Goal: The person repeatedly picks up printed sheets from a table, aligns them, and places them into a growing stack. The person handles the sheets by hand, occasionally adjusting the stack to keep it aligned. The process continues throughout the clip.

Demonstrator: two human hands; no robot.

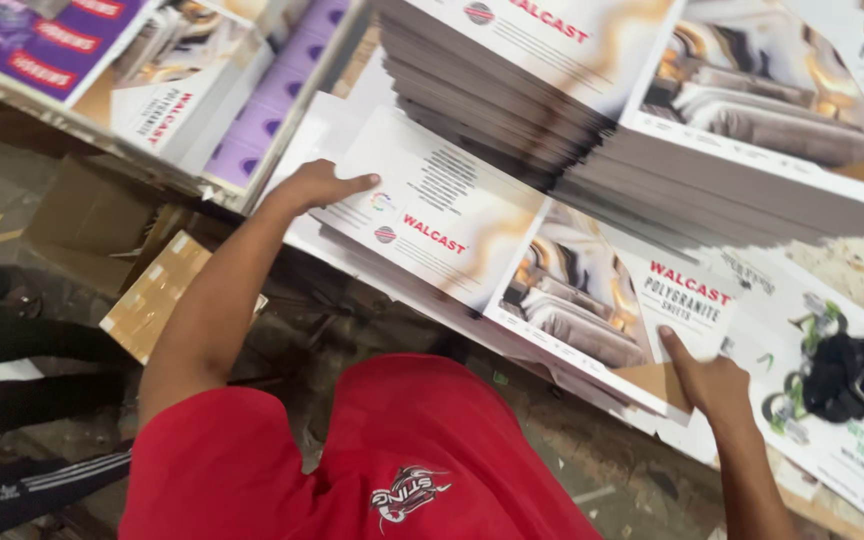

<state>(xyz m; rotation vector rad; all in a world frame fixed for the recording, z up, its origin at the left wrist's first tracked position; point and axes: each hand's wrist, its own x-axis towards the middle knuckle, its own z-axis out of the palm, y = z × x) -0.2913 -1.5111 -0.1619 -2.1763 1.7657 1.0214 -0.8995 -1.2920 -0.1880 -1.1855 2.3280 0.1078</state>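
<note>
Printed sheet (472, 255): centre of the frame, lying flat on a low stack, between the two hands.
Left hand (320, 186): left of centre, fingers flat and spread on the sheet's far-left edge; pressing, not clenched.
Right hand (709, 385): lower right, thumb on top of the sheet's near corner; whether the fingers curl beneath cannot be told.
Sheet surface: glossy, thin, rectangular, white with marbled beige and a furniture photo.
Tall stack (572, 140): upper centre, grey layered edges, just behind.

My left palm (314, 186) is hiding the printed sheet's (472, 240) corner; stacks (512, 90) above that sheet are running off frame, blurring.
</note>
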